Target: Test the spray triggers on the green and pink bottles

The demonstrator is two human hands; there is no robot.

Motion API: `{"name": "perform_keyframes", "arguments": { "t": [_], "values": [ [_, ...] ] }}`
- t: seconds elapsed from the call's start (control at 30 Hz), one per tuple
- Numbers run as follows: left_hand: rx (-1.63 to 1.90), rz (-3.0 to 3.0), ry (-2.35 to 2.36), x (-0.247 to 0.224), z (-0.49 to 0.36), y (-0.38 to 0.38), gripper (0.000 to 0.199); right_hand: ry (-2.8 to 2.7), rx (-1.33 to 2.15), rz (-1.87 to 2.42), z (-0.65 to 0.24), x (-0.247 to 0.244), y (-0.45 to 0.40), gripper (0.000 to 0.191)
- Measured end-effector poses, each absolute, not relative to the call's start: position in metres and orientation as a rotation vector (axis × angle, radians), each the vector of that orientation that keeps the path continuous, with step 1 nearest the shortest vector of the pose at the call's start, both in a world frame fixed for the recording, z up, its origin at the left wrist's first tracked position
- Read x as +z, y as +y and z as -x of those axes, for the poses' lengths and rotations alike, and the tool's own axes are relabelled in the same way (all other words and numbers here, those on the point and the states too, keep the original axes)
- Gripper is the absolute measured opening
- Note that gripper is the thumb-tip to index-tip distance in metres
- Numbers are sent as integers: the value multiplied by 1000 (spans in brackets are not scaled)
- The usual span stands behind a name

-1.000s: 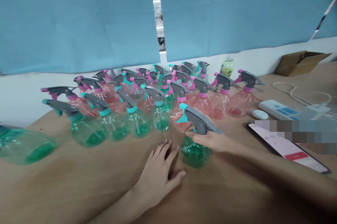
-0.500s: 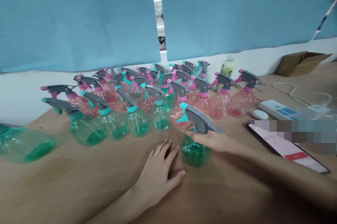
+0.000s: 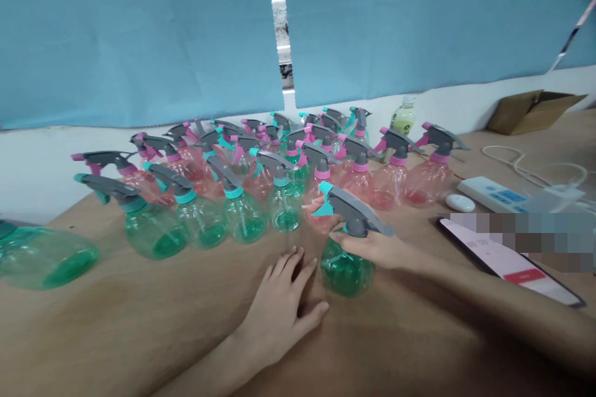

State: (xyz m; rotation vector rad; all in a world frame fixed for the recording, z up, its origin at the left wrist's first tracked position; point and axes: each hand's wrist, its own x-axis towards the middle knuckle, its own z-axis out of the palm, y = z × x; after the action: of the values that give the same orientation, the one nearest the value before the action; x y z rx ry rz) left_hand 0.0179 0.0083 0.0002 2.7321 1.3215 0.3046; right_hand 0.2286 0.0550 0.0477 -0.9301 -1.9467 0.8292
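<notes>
My right hand is wrapped round the neck of a green spray bottle, which stands upright on the table with its grey and turquoise trigger head pointing left. Some of the fingers are hidden behind the neck. My left hand lies palm down on the wooden table, fingers spread, just left of that bottle and holding nothing. Beyond the hands a row of green spray bottles stands, with pink spray bottles behind and to the right. Another green bottle is partly cut off at the left edge.
To the right are a phone, a small white oval object, a white power strip and a looped white cable. An open cardboard box sits at the back right, and a labelled drink bottle stands by the wall.
</notes>
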Motion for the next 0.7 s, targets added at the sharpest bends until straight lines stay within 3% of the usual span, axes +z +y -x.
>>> {"name": "perform_keyframes", "arguments": {
  "t": [0.1, 0.33, 0.7],
  "values": [
    [296, -2734, 1326, 0, -18, 8, 56, -1940, 820, 936, -229, 47, 55, 36],
    [291, -2748, 1331, 0, -19, 9, 56, -1911, 830, 978, -229, 49, 55, 15],
    [267, -2749, 1336, 0, -19, 8, 56, -1895, 762, 939, -227, 61, 51, 22]
  ]
}}
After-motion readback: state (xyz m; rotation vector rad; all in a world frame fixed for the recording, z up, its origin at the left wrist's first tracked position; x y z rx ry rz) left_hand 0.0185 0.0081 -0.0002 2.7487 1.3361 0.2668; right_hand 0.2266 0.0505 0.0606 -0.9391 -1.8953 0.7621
